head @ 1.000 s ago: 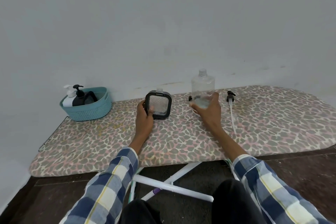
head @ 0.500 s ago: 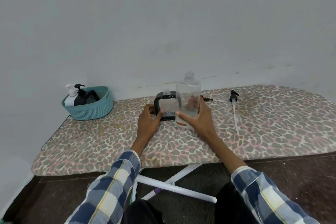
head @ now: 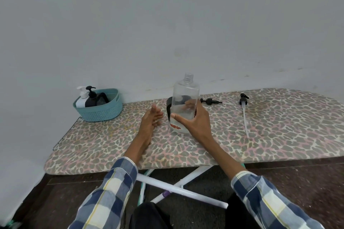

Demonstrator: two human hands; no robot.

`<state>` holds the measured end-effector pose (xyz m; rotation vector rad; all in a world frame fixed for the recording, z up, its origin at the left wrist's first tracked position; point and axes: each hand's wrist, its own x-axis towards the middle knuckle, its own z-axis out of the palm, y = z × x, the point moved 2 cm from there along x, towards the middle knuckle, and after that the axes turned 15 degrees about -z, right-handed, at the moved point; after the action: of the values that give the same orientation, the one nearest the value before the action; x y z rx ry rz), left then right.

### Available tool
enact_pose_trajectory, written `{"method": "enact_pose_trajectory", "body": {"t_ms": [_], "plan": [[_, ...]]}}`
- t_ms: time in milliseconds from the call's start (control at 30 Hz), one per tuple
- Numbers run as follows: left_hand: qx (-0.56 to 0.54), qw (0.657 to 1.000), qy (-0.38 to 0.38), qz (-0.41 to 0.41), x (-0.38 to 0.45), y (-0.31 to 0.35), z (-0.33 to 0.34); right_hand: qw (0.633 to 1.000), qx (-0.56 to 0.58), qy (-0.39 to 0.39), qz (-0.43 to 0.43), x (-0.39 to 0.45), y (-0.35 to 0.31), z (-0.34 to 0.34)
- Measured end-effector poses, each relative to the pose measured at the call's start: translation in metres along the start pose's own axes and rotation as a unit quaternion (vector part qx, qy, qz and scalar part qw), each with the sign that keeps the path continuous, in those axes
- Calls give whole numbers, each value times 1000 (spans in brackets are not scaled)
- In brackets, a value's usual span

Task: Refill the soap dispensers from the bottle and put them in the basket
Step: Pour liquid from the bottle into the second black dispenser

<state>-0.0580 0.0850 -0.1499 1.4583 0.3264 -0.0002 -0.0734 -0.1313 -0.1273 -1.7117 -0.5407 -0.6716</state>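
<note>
My right hand (head: 193, 120) grips a clear, uncapped refill bottle (head: 185, 98) standing upright on the ironing board, with a little liquid at its bottom. Directly behind the bottle stands a black square soap dispenser (head: 169, 107), mostly hidden by it. My left hand (head: 150, 121) hovers just left of the dispenser with fingers straight, touching nothing. A teal basket (head: 103, 111) at the board's back left holds a white pump dispenser (head: 81, 97) and a black pump dispenser (head: 91, 96).
Two loose pump heads lie on the leopard-print board (head: 279, 126): a black one (head: 210, 101) right of the bottle and one with a long clear tube (head: 244, 109) farther right. A wall runs close behind. The white board legs (head: 178, 189) cross below.
My right hand slid the bottle left, in front of the square dispenser. My left hand let go of the dispenser and drew back to the left, fingers opening.
</note>
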Motion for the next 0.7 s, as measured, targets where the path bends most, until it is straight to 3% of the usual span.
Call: {"method": "enact_pose_trajectory", "body": {"t_ms": [267,433,533,600,700], "plan": [[-73,970,-224,-63,-29,10,2,1000,15,-14,0,23,-33,35],[-140,968,-197,-62,-34,11,-3,996,60,-64,-3,27,-34,38],[-204,962,-171,-67,-33,13,-18,999,-29,-6,-39,28,-17,19],[-235,957,-158,-62,-28,14,-29,997,-69,24,-8,27,8,4],[-248,954,-154,-65,-24,17,-39,991,-30,-89,91,29,41,-4]]}}
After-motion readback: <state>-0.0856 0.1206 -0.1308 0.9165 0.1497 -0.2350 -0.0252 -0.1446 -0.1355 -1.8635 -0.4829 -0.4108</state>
